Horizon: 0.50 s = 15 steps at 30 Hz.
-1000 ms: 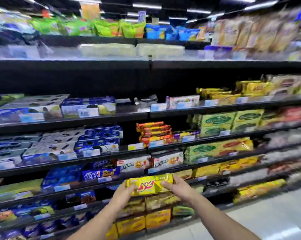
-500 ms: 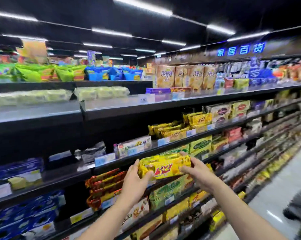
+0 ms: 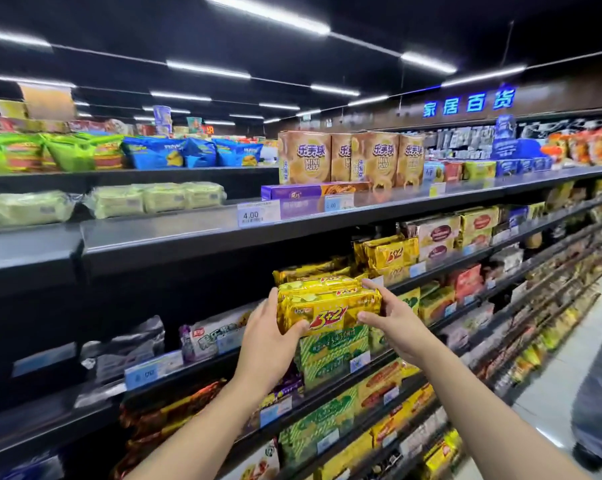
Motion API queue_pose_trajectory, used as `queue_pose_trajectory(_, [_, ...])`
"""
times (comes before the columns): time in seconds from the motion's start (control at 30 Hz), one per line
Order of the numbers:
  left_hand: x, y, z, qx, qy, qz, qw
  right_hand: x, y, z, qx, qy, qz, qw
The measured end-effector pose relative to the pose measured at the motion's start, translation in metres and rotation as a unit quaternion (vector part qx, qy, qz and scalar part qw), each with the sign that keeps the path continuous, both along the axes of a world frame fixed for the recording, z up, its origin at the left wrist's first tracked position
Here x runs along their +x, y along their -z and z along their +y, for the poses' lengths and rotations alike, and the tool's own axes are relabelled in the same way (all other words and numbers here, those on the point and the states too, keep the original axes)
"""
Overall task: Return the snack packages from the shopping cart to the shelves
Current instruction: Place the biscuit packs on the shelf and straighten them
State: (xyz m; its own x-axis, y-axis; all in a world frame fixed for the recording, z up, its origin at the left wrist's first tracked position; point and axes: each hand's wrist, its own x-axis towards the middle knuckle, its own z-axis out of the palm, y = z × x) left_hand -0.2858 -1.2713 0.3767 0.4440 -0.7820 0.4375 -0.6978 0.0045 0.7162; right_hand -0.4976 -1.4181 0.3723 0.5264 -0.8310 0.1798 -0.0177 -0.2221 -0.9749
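Observation:
A yellow snack package (image 3: 329, 308) printed "3+2" is held up in front of the dark shelf unit, level with the second shelf from the top. My left hand (image 3: 270, 341) grips its left end and my right hand (image 3: 394, 323) grips its right end. Just behind the package lie matching yellow "3+2" packs (image 3: 311, 270) on the shelf (image 3: 441, 268), and more of them (image 3: 387, 252) sit further right. The shopping cart is out of view.
The top shelf (image 3: 292, 220) carries brown Mini Puff boxes (image 3: 348, 157), a purple box and pale green packs. Green biscuit packs (image 3: 330, 351) sit below the held package. The aisle floor (image 3: 562, 382) runs along the right, where a person's leg (image 3: 599, 403) stands.
Both hands lifted the yellow package from a low shelf level up to the row of matching yellow packs. My view swung up and to the right along the aisle.

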Motion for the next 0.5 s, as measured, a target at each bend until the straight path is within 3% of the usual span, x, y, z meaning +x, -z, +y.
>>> queue_pose_trajectory(0.33, [-0.019, -0.030, -0.085, 0.008, -0.096, 0.013, 0.995, 0.016, -0.033, -0.120, -0.070, -0.030, 0.028, 0.997])
queue_pose_trajectory(0.5, [-0.022, -0.046, -0.119, 0.086, -0.163, 0.008, 0.983, 0.027, -0.043, -0.159, -0.131, -0.006, 0.113, 0.985])
